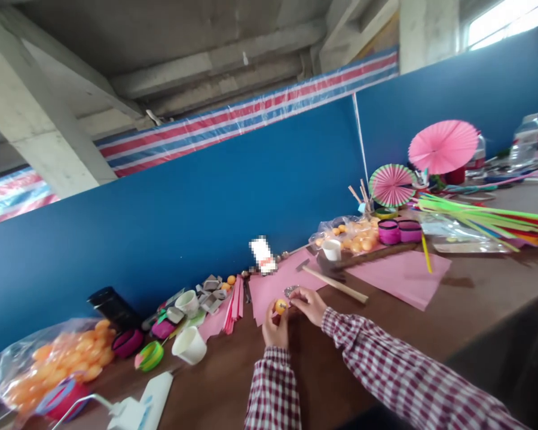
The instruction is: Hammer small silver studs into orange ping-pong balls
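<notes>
My left hand [275, 327] is closed around a small orange ball [280, 306], held just above the brown table [385, 334]. My right hand [308, 303] is right beside it, fingers pinched on a small greyish piece [290, 291] that touches the ball's top. Both sleeves are red-and-white checked. Under the hands lies a pink paper sheet [273, 289]. A hammer with a wooden handle [336, 284] rests on the pink sheet just beyond my right hand.
A bag of orange balls [58, 361] and a white glue gun [138, 406] sit at the near left, with white cups [189, 345] and tape rolls [150, 355]. Far right: another ball bag [354, 234], pink paper fans [443, 146], coloured sticks [488, 218], bottles. A blue partition [206, 203] backs the table.
</notes>
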Available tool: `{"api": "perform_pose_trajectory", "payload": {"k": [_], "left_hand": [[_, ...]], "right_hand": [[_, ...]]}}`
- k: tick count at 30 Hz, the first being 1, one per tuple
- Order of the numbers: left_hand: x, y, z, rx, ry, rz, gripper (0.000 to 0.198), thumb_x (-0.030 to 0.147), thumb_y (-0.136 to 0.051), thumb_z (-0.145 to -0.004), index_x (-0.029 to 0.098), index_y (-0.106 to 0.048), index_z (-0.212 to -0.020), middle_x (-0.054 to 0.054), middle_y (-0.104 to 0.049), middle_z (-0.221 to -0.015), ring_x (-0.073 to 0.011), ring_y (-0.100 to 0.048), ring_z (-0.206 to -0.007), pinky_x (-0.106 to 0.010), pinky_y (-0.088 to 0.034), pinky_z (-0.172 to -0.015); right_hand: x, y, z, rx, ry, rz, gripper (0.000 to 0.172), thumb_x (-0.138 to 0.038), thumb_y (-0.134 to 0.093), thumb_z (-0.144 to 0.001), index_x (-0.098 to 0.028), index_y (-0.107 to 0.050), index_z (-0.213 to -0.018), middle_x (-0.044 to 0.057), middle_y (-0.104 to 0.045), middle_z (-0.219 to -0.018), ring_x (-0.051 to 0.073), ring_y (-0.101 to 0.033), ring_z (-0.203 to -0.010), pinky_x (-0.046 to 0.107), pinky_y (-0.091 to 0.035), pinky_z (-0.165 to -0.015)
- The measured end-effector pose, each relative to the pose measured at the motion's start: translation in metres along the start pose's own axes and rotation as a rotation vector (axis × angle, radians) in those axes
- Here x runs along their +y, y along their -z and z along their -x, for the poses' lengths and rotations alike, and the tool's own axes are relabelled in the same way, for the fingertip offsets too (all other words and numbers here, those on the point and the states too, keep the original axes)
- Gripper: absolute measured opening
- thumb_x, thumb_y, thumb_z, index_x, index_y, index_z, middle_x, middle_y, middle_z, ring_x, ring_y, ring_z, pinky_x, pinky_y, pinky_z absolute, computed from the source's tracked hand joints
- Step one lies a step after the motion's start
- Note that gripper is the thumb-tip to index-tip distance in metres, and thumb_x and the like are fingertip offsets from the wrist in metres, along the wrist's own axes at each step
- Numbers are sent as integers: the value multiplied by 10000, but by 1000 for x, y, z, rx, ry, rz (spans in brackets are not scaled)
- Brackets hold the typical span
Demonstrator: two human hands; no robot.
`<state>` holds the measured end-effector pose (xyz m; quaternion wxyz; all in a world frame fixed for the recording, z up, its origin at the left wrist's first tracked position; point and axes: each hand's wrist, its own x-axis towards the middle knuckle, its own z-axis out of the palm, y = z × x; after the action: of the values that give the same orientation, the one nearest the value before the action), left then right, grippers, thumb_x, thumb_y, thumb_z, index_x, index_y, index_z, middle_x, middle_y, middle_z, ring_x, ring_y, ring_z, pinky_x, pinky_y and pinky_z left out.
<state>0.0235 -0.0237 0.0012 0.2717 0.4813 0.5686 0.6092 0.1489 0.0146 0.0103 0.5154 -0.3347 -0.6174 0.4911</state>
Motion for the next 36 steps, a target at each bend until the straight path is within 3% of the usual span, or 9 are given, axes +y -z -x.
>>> {"api": "perform_pose_trajectory", "payload": {"k": [10,20,27,36], "left_hand": [[13,-2,7,-25,-27,-8,411,250,-606,-642,130,-567,-1032,-103,-630,-965,-184,-610,-806,-302,-487,-746],[-1,-3,7,-50,-32,18,457,262,-616,-648,150,-549,-1086,-84,-641,-951,-190,-604,-846,-322,-470,-788],[-4,-2,5,-50,-41,-7,461,255,-615,-652,161,-544,-1098,-91,-612,-1037,-203,-596,-884,-338,-462,-809],[-3,-4,5,-18,8,31,461,241,-658,-608,150,-573,-1052,-81,-645,-961,-204,-599,-877,-319,-463,-810]], "right_hand": [[-11,5,3,-90,63,178,269,-417,-544,-693,-155,-584,-735,31,-608,-741,147,-552,-719,297,-439,-709],[-10,6,4,-131,16,231,316,-446,-517,-704,-143,-586,-757,45,-617,-793,146,-552,-738,298,-431,-724],[-13,6,4,-147,20,238,319,-444,-502,-715,-144,-602,-763,49,-625,-801,152,-557,-740,296,-436,-705],[-12,6,4,-160,25,254,323,-450,-492,-724,-148,-600,-760,41,-624,-774,150,-555,-716,290,-431,-691]]}}
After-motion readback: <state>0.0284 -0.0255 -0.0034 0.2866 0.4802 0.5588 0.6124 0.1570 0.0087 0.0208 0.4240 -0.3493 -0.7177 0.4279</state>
